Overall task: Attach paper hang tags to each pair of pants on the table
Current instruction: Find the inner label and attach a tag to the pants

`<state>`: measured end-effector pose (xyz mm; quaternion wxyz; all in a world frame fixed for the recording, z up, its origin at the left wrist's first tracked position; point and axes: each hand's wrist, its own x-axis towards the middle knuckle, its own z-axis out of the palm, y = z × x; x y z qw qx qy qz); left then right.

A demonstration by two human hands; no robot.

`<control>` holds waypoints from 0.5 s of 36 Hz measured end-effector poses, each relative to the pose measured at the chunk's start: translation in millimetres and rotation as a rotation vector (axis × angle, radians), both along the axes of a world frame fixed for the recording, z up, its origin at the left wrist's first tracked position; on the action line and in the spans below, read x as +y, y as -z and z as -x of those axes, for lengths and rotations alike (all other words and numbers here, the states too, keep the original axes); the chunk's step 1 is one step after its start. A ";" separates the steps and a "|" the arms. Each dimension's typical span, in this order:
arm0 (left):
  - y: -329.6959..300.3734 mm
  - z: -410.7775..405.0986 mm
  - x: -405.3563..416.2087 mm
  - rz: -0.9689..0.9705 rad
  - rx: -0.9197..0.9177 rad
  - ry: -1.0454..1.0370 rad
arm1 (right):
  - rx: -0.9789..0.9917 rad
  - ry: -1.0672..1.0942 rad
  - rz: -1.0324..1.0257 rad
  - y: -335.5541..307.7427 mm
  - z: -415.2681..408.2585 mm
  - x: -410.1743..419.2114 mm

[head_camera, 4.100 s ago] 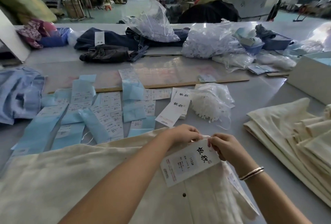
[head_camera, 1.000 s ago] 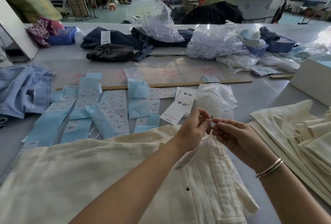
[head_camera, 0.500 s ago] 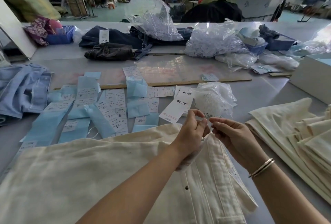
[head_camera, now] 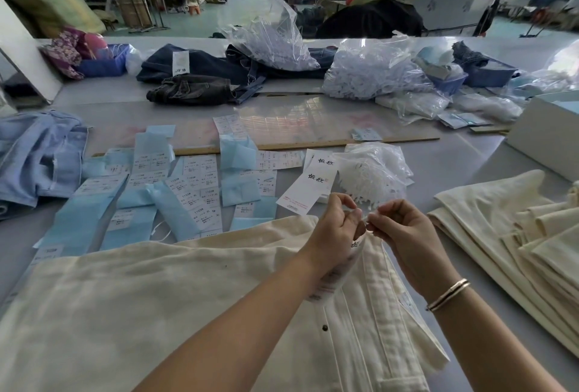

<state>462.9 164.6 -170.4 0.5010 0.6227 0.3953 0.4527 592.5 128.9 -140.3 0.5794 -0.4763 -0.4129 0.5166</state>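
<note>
Cream pants [head_camera: 131,307] lie spread in front of me, waistband toward the right. Above the waistband my left hand [head_camera: 336,228] and my right hand [head_camera: 404,231] meet, fingertips together, pinching a thin white tag fastener [head_camera: 366,218] between them. A white paper hang tag [head_camera: 338,272] dangles below my left hand, blurred and partly hidden by the wrist. A small stack of white hang tags [head_camera: 308,186] with black characters lies just beyond my hands. Next to it sits a clear bag of white fasteners [head_camera: 372,172].
A pile of folded cream pants [head_camera: 513,241] lies at the right. Blue and white sticker sheets [head_camera: 175,191] cover the table's left-middle, with light blue garments [head_camera: 34,156] at far left. Dark jeans [head_camera: 194,78], big plastic bags [head_camera: 369,71] and a white box [head_camera: 551,137] stand farther back.
Four seconds ago both hands held the tag flat on the waistband. Since then they have lifted slightly; the tag hangs below my left hand while the fingertips stay pinched together.
</note>
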 end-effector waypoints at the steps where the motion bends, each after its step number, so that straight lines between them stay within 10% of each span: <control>1: -0.1 0.1 0.1 0.004 -0.002 -0.002 | -0.013 0.004 -0.004 -0.3 0.2 -0.1; 8: 2.5 -0.6 0.4 0.023 0.013 0.005 | -0.156 0.036 -0.064 -0.2 3.5 1.1; 18: 0.3 -3.6 -2.6 0.121 0.150 -0.085 | -1.015 0.089 -0.415 9.5 11.3 1.6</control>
